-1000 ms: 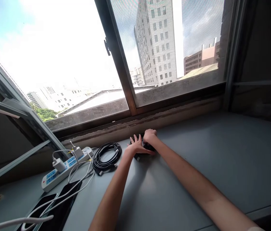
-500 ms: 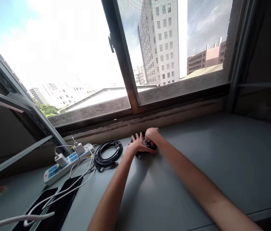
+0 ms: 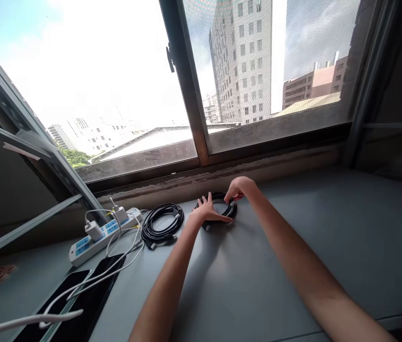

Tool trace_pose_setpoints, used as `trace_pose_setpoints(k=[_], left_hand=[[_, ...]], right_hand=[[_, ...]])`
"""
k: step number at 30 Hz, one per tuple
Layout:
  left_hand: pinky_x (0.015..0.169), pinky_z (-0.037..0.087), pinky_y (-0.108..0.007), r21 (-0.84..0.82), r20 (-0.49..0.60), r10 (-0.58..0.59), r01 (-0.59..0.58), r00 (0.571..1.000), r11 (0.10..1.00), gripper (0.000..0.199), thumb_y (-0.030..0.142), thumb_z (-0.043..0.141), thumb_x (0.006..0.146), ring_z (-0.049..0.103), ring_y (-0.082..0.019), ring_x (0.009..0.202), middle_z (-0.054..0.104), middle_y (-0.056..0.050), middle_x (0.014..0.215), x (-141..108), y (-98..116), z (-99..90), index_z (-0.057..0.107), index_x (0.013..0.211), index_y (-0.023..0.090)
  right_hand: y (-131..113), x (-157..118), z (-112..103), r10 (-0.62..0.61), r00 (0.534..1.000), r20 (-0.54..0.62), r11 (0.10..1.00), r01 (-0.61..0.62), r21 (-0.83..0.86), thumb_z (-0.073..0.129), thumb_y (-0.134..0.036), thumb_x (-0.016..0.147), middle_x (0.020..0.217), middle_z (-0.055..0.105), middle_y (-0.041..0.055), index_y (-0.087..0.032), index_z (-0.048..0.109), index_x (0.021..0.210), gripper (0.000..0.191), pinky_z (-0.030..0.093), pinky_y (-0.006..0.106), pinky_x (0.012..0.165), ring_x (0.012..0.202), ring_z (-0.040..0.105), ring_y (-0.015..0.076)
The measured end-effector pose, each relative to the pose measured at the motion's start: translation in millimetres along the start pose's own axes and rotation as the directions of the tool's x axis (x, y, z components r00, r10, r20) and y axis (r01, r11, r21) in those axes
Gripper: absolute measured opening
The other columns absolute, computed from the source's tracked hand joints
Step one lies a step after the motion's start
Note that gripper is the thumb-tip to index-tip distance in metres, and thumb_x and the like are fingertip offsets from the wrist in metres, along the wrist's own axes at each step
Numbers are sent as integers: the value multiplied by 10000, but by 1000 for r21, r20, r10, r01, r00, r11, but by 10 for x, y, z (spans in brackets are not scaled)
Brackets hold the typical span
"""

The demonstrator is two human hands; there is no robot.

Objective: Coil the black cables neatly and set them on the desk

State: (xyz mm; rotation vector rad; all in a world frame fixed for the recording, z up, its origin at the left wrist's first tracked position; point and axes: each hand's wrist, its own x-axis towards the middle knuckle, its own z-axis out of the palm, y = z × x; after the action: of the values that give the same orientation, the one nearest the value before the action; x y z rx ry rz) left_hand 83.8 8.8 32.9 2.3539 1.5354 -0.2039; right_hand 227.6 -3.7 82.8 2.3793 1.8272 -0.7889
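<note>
A coiled black cable (image 3: 218, 196) lies on the grey table below the window. My left hand (image 3: 206, 212) rests on its left side with the fingers spread. At the coil's right edge, my right hand (image 3: 235, 191) pinches a black cable end, with a small light tip showing beside the fingers. Another connector sticks out at the near side of the coil, just below my left hand. A second coiled black cable (image 3: 162, 233) sits to the left, with its connectors at the near edge.
On the left are a white power strip (image 3: 80, 258) with two chargers, loose white cables (image 3: 129, 262) and two dark flat devices (image 3: 101, 289). A metal frame (image 3: 69, 173) leans beside them. The window sill (image 3: 183, 178) borders the back.
My right hand has moved right, from over the coil to its right edge, and more of the coil shows. My left hand stays on the coil. The camera view has shifted slightly.
</note>
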Motion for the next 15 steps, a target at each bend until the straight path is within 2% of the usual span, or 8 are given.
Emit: trace_pose_setpoints(k=[2, 5, 7, 10, 13, 15], left_hand=[[1084, 150, -516, 9, 6, -5, 5, 1000, 1000, 1440, 778, 608, 393, -106, -350, 1364, -122, -154, 1498, -5, 10, 3, -158, 1433, 141], [1081, 141, -530, 27, 24, -20, 20, 999, 999, 1437, 805, 583, 392, -125, -351, 1360, -150, -144, 1492, -20, 29, 1, -151, 1435, 143], [1079, 130, -541, 38, 24, -23, 23, 999, 999, 1431, 806, 579, 397, -122, -351, 1361, -149, -146, 1492, -25, 34, 0, -142, 1436, 139], [1083, 128, -533, 42, 18, -12, 11, 1000, 999, 1435, 811, 582, 384, -101, -350, 1367, -127, -155, 1498, -28, 23, -7, -114, 1443, 137], [1091, 134, -502, 47, 45, -3, 1, 999, 999, 1450, 826, 582, 342, -98, -350, 1366, -133, -156, 1494, -29, -10, -41, -56, 1454, 149], [1099, 132, -472, 45, 67, 10, -13, 998, 999, 1450, 816, 599, 327, -83, -341, 1369, -119, -158, 1494, -29, -47, -80, -21, 1457, 152]], right_hand=[[52, -17, 5, 58, 995, 84, 998, -59, 9, 724, -361, 704, 612, 609, 5, -148, 648, 645, 234, 476, 258, 695, 655, 614, 151], [8, -84, 11, 92, 992, 91, 995, -96, 31, 728, -314, 709, 613, 631, 11, -158, 641, 634, 193, 464, 262, 722, 673, 620, 153], [-78, -188, -35, 85, 996, 24, 994, -86, 64, 697, -269, 744, 611, 641, 22, -159, 629, 615, 183, 457, 264, 755, 700, 634, 157], [-193, -455, -163, 23, 988, -150, 991, -3, 132, 600, -285, 826, 638, 661, 28, -152, 605, 624, 242, 456, 236, 779, 682, 649, 134], [-212, -782, -283, -56, 953, -297, 977, 113, 180, 498, -351, 883, 728, 691, 46, -135, 591, 696, 301, 478, 204, 715, 625, 650, 106], [-170, -974, -338, -115, 933, -341, 955, 198, 219, 482, -381, 889, 734, 696, 58, -123, 593, 706, 335, 491, 198, 650, 603, 653, 110]])
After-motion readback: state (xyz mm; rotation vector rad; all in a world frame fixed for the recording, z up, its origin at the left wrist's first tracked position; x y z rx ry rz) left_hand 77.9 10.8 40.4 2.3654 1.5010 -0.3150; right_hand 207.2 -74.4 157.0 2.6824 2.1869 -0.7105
